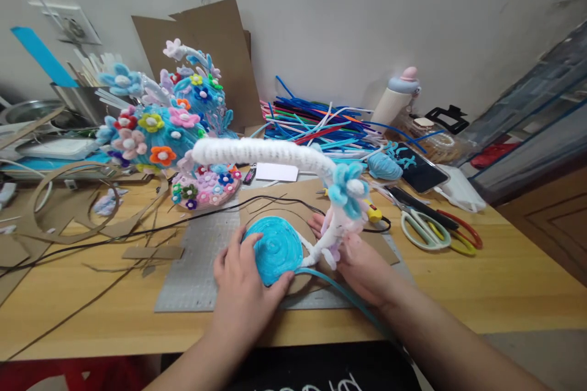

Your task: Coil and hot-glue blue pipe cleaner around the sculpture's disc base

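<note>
My left hand [245, 272] is closed around the edge of a blue coiled disc [276, 248] of fuzzy pipe cleaner, thumb at its near edge and fingers on its left. The disc lies on a round piece of cardboard [300, 284]. A white wrapped arch [261, 149] rises from its right side, bearing a blue flower [349, 188] and pale pink ones. Behind the arch's lower stem is my right hand [362, 269], fingers stretched out and partly hidden by the flowers. From the disc a loose blue strand [342, 290] runs right, passing by my right wrist.
Flower-covered blue pieces [158, 128] stand at left. Behind lies a heap of pipe cleaners [316, 125], with a bottle [397, 98] beside it. Scissors [424, 229], a phone [419, 168] and blue yarn [384, 165] are at right. A black cable [183, 218] crosses the grey mat [183, 287].
</note>
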A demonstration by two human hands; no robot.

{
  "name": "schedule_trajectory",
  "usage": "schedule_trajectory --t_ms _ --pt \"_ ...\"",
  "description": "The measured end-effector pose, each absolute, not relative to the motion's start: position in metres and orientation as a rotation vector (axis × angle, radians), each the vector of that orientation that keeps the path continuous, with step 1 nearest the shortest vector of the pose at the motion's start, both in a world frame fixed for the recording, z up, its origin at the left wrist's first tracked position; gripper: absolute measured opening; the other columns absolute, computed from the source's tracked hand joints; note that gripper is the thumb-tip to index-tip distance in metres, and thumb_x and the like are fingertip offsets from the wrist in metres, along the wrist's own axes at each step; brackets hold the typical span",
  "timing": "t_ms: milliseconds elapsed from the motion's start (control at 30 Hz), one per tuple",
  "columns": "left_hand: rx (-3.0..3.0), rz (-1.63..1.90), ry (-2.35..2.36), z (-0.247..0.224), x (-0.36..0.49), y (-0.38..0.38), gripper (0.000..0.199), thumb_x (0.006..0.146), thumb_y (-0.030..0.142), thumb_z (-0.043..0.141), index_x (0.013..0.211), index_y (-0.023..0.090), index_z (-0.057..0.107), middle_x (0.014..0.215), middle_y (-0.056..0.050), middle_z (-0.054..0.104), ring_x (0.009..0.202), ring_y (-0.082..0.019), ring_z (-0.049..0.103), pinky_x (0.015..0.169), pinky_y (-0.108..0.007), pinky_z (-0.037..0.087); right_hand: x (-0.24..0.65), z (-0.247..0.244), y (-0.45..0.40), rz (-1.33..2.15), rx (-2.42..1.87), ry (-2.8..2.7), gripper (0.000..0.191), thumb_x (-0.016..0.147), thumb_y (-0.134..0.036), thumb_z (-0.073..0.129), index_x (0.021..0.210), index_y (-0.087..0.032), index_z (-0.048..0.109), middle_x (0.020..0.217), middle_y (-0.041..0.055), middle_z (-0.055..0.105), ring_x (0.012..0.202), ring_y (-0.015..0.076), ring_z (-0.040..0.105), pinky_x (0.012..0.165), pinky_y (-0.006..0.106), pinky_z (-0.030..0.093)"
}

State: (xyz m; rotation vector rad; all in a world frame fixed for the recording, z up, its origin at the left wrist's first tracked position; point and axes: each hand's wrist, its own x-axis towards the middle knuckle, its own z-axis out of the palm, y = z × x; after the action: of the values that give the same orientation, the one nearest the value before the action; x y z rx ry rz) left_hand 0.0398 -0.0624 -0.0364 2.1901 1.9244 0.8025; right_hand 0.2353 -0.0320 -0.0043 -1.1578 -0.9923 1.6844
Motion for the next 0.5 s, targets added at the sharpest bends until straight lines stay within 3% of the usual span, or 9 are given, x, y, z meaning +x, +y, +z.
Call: schedule_trajectory --t_ms 133,333,500 --pt "2.229 0.766 1.847 -0.032 0.036 -0.054 0.067 0.071 0.039 0.072 0.125 0.019 0.038 0.136 -0.020 0.043 0.133 -0.036 0.037 0.100 -0.057 0.032 0.236 -0.003 -0.039 1.656 -1.156 -0.976 0.044 0.066 -0.043 0.074 0.107 -0.029 0.064 0.103 0.0066 0.068 0.104 0.0270 0.060 0.092 0.042 0.049" --pt "2.346 0.587 1.510 -0.013 0.029 -0.018 0.067 0.062 0.038 0.077 0.120 0.025 0.046 0.137 -0.014 0.043 0.132 -0.034 0.037 0.106 -0.054 0.029 0.244 -0.012 -0.065 1.621 -1.162 -0.870 0.046 0.064 -0.020 0.068 0.109 -0.030 0.063 0.116 0.0036 0.065 0.116 0.0248 0.056 0.102 0.040 0.043" --pt "2.393 0.538 1.425 -0.013 0.028 -0.001 0.076 0.059 0.042 0.077 0.126 0.025 0.045 0.140 -0.013 0.042 0.132 -0.035 0.036 0.108 -0.055 0.025 0.257 -0.028 -0.093 1.500 -1.311 -1.075 0.059 0.067 -0.028 0.070 0.124 -0.031 0.057 0.130 0.0072 0.058 0.120 0.0286 0.054 0.104 0.046 0.042"
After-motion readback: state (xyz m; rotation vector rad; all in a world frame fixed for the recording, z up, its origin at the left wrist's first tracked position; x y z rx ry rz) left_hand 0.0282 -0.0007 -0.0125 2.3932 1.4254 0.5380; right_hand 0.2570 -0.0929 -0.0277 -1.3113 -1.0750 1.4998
